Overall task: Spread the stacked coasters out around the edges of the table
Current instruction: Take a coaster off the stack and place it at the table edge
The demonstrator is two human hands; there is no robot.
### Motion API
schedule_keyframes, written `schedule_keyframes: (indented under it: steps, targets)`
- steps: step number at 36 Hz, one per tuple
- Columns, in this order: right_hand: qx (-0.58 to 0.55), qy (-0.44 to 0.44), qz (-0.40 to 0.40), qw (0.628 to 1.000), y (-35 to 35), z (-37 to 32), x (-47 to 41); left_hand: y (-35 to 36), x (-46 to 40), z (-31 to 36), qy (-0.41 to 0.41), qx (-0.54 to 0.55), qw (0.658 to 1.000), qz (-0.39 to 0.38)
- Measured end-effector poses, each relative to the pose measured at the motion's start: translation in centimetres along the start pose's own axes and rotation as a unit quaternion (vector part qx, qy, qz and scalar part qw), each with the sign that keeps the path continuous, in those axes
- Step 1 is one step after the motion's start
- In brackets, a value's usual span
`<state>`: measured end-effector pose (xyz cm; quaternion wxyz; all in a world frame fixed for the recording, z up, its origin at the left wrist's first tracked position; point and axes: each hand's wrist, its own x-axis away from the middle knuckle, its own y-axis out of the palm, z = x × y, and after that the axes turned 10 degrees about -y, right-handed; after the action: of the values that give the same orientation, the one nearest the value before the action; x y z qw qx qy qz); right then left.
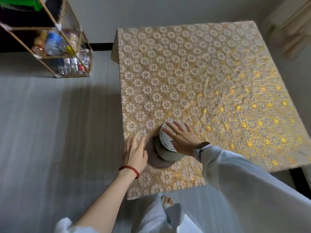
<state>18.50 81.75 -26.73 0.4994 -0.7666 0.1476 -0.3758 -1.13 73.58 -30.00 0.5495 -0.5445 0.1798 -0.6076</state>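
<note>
Three round coasters lie overlapped near the table's near-left corner: a white printed coaster (165, 137) on top, a grey-green coaster (166, 154) under it, and a brown coaster (155, 159) lowest, nearest me. My right hand (180, 137) lies flat on the white coaster, fingers spread, a watch on the wrist. My left hand (134, 152) rests flat at the table's left edge, fingers apart, touching the brown coaster's left rim. A red bead bracelet circles that wrist. The table (210, 73) wears a gold floral lace cloth.
A wire-frame shelf (67, 47) with bottles stands on the floor to the far left of the table. A curtain (292, 31) hangs at the far right. My foot (167, 200) shows below the table's near edge.
</note>
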Motion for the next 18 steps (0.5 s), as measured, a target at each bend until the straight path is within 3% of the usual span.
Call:
schedule_keyframes:
  steps: [6,9,13,18]
  targets:
    - [-0.025,0.008,-0.028,0.999,0.1,1.9,-2.9,0.8,-3.4,-0.7,0.021,-0.077,0.997,0.011]
    - [-0.023,0.009,0.020,0.999,0.1,2.4,-2.9,1.2,-3.9,-0.9,0.013,-0.086,0.996,0.004]
    - [-0.119,0.061,0.130,0.982,-0.2,3.1,-2.2,1.5,-3.5,-1.1,0.014,-0.096,0.995,0.022]
    - [-0.137,0.052,0.167,0.975,-0.1,4.6,0.1,0.8,-3.5,0.2,-0.010,-0.050,0.998,0.029]
